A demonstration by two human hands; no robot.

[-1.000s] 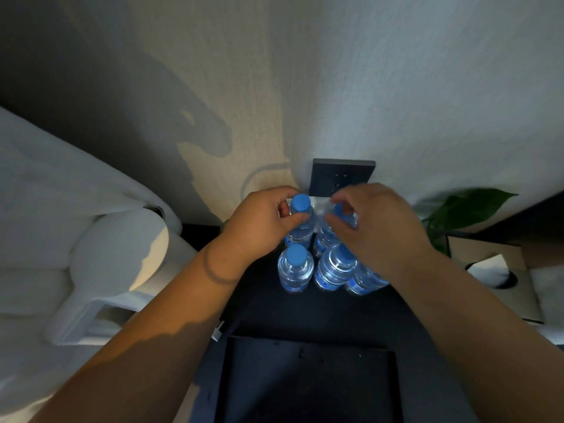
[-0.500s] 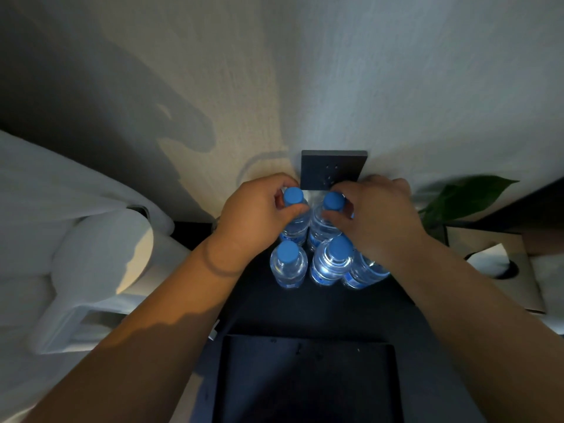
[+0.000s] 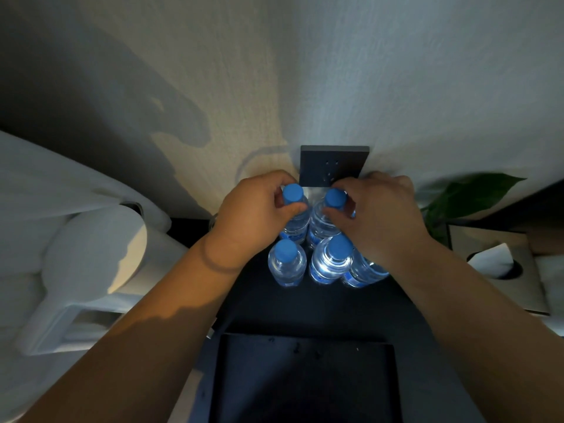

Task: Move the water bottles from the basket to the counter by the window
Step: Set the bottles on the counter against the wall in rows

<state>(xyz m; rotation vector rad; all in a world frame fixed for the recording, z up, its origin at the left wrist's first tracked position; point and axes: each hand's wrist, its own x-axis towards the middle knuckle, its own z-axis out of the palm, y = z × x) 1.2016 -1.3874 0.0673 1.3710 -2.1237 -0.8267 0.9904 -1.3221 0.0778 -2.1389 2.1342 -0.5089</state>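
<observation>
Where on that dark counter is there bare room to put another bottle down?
The bare strip of counter between the front bottles and the black tray is free. By the wall plate it is crowded: five bottles sit packed together, with the left hand and right hand each gripping a back bottle.

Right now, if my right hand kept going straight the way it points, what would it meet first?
Your right hand pinches the back right water bottle; beyond it, probably the dark socket plate on the wall, though depth is unclear.
</observation>
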